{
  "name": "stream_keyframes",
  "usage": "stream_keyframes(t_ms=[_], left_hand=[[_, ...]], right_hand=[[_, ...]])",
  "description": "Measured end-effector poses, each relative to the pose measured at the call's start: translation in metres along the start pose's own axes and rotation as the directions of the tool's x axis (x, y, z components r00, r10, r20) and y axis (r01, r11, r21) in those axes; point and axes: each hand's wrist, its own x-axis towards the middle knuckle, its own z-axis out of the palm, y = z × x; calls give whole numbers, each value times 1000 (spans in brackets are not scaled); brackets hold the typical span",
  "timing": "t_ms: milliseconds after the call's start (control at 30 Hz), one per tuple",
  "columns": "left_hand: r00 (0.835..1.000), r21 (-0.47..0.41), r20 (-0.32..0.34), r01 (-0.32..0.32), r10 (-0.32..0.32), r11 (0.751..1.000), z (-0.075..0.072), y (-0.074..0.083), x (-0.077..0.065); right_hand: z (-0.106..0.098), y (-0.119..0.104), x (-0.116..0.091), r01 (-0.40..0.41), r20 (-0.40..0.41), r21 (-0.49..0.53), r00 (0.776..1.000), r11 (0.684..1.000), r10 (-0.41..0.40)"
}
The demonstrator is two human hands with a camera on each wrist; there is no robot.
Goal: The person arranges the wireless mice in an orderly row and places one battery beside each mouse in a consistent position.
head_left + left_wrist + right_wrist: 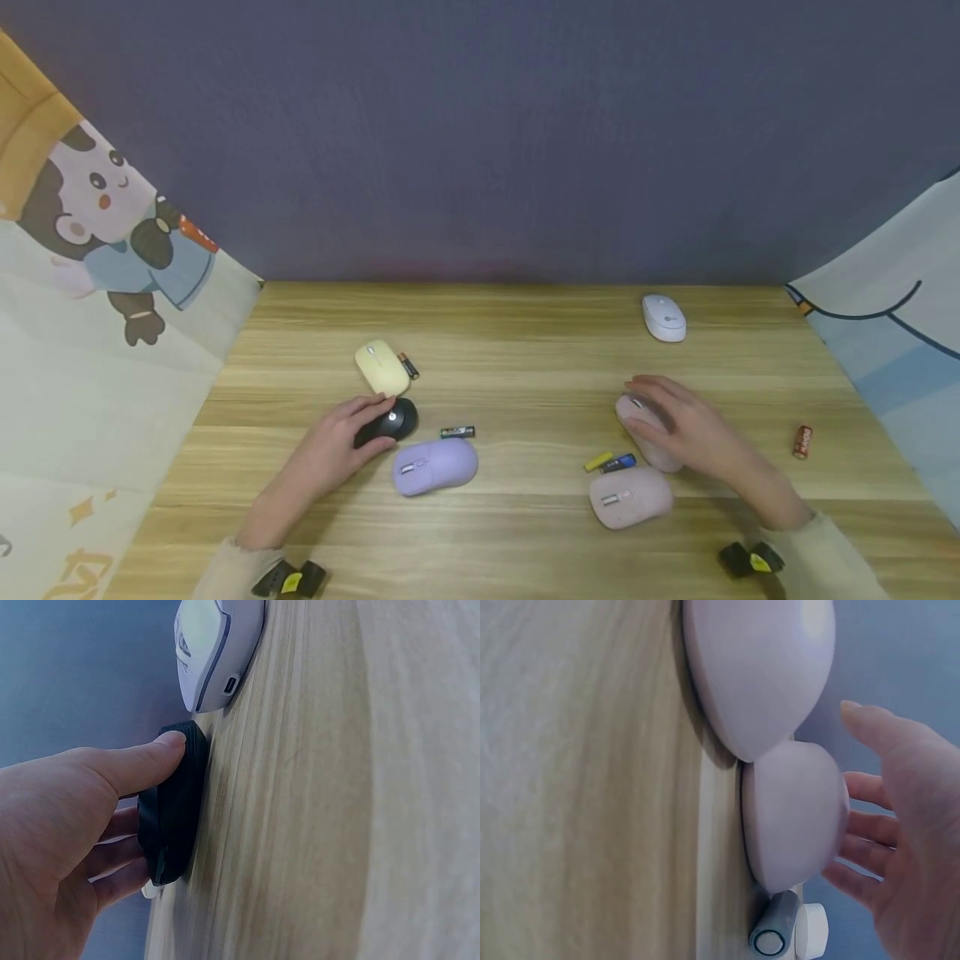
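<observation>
In the head view my left hand [341,437] holds a black mouse [393,421], thumb on one side and fingers on the other. The left wrist view shows that black mouse [174,810] between thumb and fingers, its edge close to the wood. A purple mouse [435,467] lies just nearer and to the right. My right hand [686,425] is over a pink mouse [628,408]. In the right wrist view its thumb stands off the pink mouse [791,817], while loosely bent fingers are beside the far side; contact cannot be told. Another pink mouse [632,497] lies nearer.
A yellow mouse [381,367] has a dark battery [408,365] beside it. Another battery [457,432] lies behind the purple mouse. Yellow [597,462] and blue [618,463] batteries sit by the nearer pink mouse. A white mouse [664,318] and red battery [802,442] are farther right.
</observation>
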Motion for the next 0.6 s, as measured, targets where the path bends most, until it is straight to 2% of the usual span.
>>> stream_keyframes(t_ms=[333, 600], left_hand=[[999, 0, 24, 23, -23, 1000, 0, 1, 0], [1000, 7, 7, 14, -14, 1000, -1, 2, -1]], right_hand=[[4, 1, -2, 19, -6, -14, 1000, 1000, -19], [5, 1, -3, -5, 33, -41, 999, 999, 6]])
